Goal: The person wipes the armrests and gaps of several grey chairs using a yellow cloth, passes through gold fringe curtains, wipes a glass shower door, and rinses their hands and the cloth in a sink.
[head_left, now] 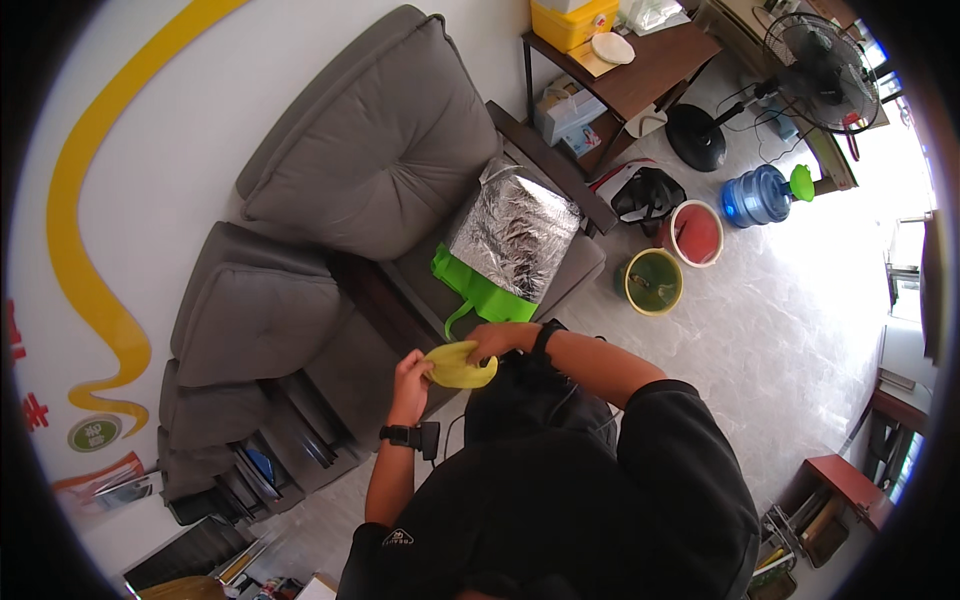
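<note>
Grey cushioned sofa (350,190) against the white wall, running from lower left up toward the top centre. Held over the sofa's front edge, between both hands: a small yellow cloth (460,366), soft and curved, possibly a glove or a rag, too crumpled to tell. Left hand (412,378) pinching the cloth's left end, fingers closed on it, a black watch (398,434) at the wrist. Right hand (492,341) gripping the cloth's upper right edge, a dark band (545,337) on that wrist, forearm bare below a black sleeve. Just above the hands, on the seat's right end, a green bag (480,295) with a silver foil-lined flap (515,232) folded open over it. Further right, on the pale tiled floor beyond the sofa's end: a yellow-rimmed bucket (654,281), a red basin (694,233) beside it, a blue water jug (757,195) with a green funnel (801,182). Near the top edge, a brown side table (650,75) carrying a yellow box (572,22); right of it, a black standing fan (812,60).
</note>
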Tool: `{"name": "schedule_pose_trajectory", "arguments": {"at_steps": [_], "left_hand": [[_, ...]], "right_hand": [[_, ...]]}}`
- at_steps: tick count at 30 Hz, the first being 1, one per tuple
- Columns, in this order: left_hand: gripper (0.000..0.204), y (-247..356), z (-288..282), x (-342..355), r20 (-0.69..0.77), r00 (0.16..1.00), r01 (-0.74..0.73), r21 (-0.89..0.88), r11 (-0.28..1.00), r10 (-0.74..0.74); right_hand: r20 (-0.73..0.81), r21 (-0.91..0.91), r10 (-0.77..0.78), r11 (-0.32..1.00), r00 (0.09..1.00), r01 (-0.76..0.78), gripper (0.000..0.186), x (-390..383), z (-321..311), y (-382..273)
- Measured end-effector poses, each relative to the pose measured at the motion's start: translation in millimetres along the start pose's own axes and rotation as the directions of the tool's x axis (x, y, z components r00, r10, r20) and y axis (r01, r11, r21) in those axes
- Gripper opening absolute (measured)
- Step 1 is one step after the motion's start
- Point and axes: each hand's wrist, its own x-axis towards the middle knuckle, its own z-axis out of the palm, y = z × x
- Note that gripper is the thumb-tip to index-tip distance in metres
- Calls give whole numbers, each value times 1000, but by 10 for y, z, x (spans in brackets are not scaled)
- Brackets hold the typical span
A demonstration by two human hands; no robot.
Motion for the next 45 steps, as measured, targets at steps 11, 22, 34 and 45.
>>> {"name": "schedule_pose_trajectory", "arguments": {"at_steps": [11,22,34,45], "left_hand": [[51,-628,693,-652,207,978,-11,86,996,-7],[42,-1226,999,-765,335,933,-62,509,859,-131],[31,-640,2457,610,214,948,162,315,935,-236],[30,-547,3557,2042,91,988,97,281,955,-127]], "right_hand": [[-60,647,279,742,958,-175,26,-1165,461,-44],[-276,718,290,696,916,-4,25,-1802,15,-41],[-445,865,527,461,724,197,26,-2658,-1046,1157],[-848,148,156,987,507,-57,32,-2435,-2370,1635]]}}
